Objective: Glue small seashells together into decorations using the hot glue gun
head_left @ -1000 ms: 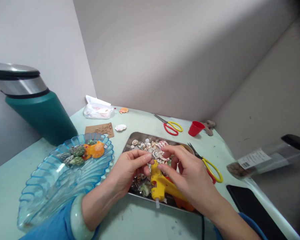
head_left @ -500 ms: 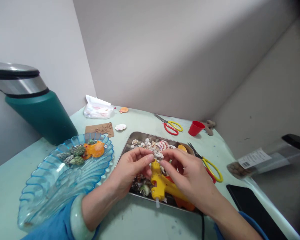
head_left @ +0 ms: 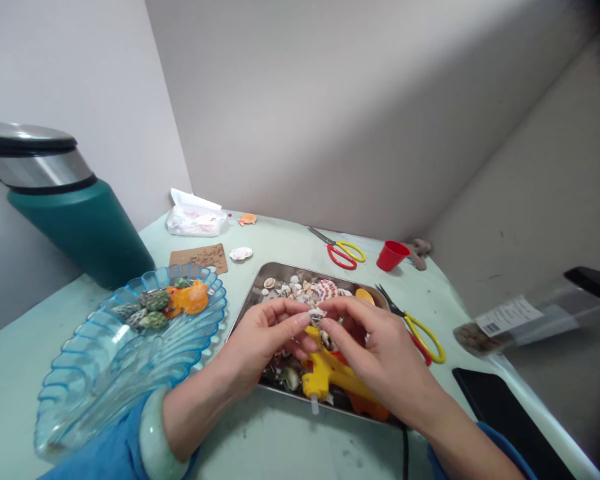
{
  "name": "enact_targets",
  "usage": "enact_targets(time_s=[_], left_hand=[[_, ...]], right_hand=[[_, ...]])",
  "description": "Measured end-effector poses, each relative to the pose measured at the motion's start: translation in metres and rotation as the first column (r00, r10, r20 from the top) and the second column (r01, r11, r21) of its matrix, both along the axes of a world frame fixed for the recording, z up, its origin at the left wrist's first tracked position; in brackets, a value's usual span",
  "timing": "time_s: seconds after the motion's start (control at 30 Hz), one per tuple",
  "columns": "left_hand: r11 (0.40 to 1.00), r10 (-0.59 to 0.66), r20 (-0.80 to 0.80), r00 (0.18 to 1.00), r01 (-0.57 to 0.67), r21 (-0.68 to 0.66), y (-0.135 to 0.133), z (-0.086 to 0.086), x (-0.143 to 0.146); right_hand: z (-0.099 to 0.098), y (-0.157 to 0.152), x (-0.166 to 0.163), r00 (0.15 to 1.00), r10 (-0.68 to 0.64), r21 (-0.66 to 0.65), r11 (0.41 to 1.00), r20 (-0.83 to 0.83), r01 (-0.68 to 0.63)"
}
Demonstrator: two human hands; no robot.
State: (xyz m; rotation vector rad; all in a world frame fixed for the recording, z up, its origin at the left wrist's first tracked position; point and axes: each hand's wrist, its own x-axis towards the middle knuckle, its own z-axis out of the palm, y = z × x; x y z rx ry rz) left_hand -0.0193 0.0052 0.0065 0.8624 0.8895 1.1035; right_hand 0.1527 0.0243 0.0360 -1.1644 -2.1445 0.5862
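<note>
Between the fingertips of both hands is a small greyish-white shell (head_left: 316, 316), pinched from either side. My left hand (head_left: 270, 337) grips it with thumb and forefinger, and my right hand (head_left: 367, 347) does the same from the right. Just below the fingers, a yellow glue gun (head_left: 321, 373) with a clear glue stick poking out lies across the metal tray (head_left: 340, 412). Loose shells (head_left: 300, 288) fill much of that tray, among them a red-and-white striped scallop shell (head_left: 326, 289). The right hand hides part of the glue gun.
On the left stand a blue clear dish (head_left: 115, 373) with painted shells and a green bottle (head_left: 80, 227). Scissors (head_left: 341, 253), a red cup (head_left: 393, 256) and cardboard (head_left: 200, 257) sit farther back. More scissors (head_left: 425, 337) and a black phone-like slab (head_left: 505, 420) lie right.
Both hands stay over the tray, still pinching the shell. The shell has turned slightly, and the left fingers have shifted, now covering more of the glue gun's front end.
</note>
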Motion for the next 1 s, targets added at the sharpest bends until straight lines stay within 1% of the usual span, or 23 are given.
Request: enact_targets(time_s=[0.13, 0.4, 0.57, 0.67, 0.83, 1.0], left_hand=[[1.0, -0.001, 0.015, 1.0, 0.001, -0.001, 0.0003, 0.0006, 0.0003], [1.0, -0.012, 0.013, 1.0, 0.012, 0.0, 0.0008, -0.0002, 0.0], [0.999, -0.037, 0.001, 0.999, 0.037, -0.016, 0.0018, -0.0012, 0.0015], [0.999, -0.039, 0.007, 0.999, 0.039, -0.007, 0.0024, -0.0014, 0.0014], [0.998, -0.067, 0.002, 0.998, 0.067, 0.004, 0.0006, -0.0015, -0.0008], [0.998, -0.053, -0.007, 0.999, 0.053, 0.013, 0.0006, -0.0022, -0.0006]], right_hand=[[-0.0002, -0.0011, 0.0, 1.0, 0.028, 0.008, 1.0, 0.003, -0.029], [-0.0019, -0.0012, -0.0009, 1.0, 0.021, 0.013, 1.0, -0.015, -0.021], [-0.0019, -0.0011, -0.0006, 0.999, 0.02, 0.052, 0.998, -0.04, -0.018], [-0.001, -0.0017, 0.0004, 0.999, 0.032, 0.064, 0.997, -0.036, -0.03], [-0.0011, -0.0016, 0.001, 1.0, 0.012, 0.075, 0.997, -0.028, -0.01], [-0.0026, -0.0022, -0.0003, 1.0, 0.025, 0.07, 0.997, -0.013, -0.024]])
